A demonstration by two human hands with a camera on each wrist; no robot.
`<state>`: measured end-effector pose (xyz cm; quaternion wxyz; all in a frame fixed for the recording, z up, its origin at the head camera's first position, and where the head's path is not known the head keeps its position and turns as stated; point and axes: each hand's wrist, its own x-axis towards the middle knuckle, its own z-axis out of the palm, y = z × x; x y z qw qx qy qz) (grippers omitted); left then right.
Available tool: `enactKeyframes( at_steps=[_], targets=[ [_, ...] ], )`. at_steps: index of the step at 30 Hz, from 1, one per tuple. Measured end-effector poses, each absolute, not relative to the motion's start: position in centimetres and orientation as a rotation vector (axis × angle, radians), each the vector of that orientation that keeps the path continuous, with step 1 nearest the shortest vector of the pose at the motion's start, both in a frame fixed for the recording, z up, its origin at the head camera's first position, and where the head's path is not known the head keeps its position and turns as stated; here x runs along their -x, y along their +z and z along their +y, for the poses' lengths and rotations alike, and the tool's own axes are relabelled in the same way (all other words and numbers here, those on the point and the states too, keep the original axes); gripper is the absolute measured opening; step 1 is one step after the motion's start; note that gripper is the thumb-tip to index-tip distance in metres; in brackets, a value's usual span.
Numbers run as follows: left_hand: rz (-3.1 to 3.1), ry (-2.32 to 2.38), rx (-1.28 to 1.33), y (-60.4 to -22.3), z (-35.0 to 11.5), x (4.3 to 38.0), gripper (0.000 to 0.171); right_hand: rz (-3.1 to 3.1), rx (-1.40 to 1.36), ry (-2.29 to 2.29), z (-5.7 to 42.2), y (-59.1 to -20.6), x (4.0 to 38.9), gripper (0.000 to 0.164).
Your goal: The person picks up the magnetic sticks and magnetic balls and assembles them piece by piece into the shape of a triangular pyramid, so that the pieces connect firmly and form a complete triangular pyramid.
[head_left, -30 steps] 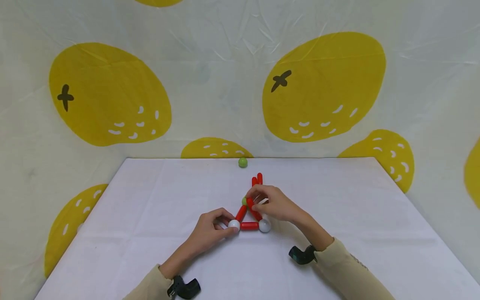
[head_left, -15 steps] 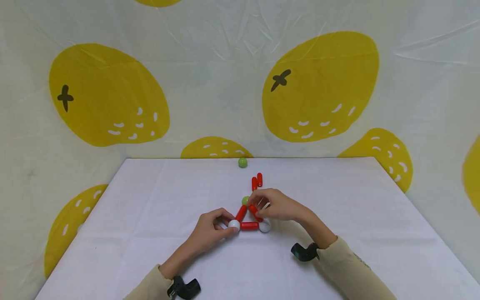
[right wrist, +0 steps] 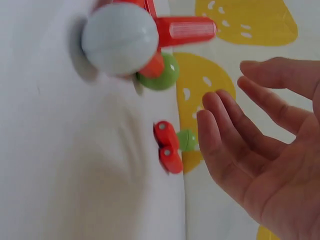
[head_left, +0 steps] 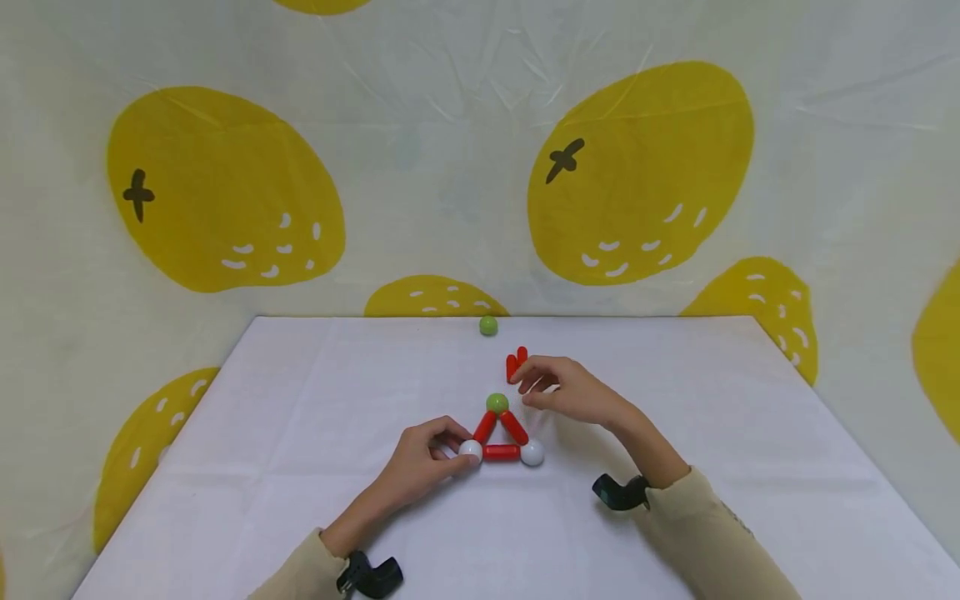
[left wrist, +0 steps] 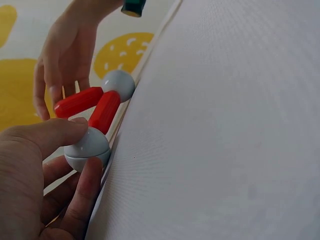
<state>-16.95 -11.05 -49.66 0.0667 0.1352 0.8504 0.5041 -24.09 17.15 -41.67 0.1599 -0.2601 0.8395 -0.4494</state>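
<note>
fingers (left wrist: 86,186) and thumb (left wrist: 55,136) of left hand (head_left: 423,461) pinch left white ball (head_left: 472,448), pressed right against it. right hand (head_left: 567,392) in the air, fingers loosely bent, thumb a bit apart, holding nothing; nearest to two loose rods (head_left: 512,367), red, side by side. rest sits triangle-wise on table (head_left: 660,358): left white ball, right white ball (head_left: 532,452), green ball (head_left: 497,403) at far corner. red bottom rod (head_left: 502,452) between the white balls, left rod (head_left: 485,427) between left white ball and green ball. right rod (head_left: 514,428) angles from right white ball toward green ball, can't tell if touching it. second green ball (head_left: 488,326) by far table edge. tan sleeves (head_left: 720,533).
</note>
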Motion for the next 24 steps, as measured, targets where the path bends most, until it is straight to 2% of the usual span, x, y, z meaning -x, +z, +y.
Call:
enactKeyframes(
  at_steps=[11,17,24],
  targets=[
    [2.551,1.524,-0.404,-49.9,-10.9,17.1,0.025,2.551,0.294,-1.239,18.8,-44.3,30.8,0.039],
    [2.556,1.521,-0.416,-49.9,-10.6,17.2,0.025,2.474,0.296,-1.224,18.7,-45.3,33.2,0.045],
    [2.559,1.521,-0.441,-49.8,-10.6,17.1,0.026,2.444,0.338,-1.158,18.2,-45.5,34.2,0.048]
  ],
)
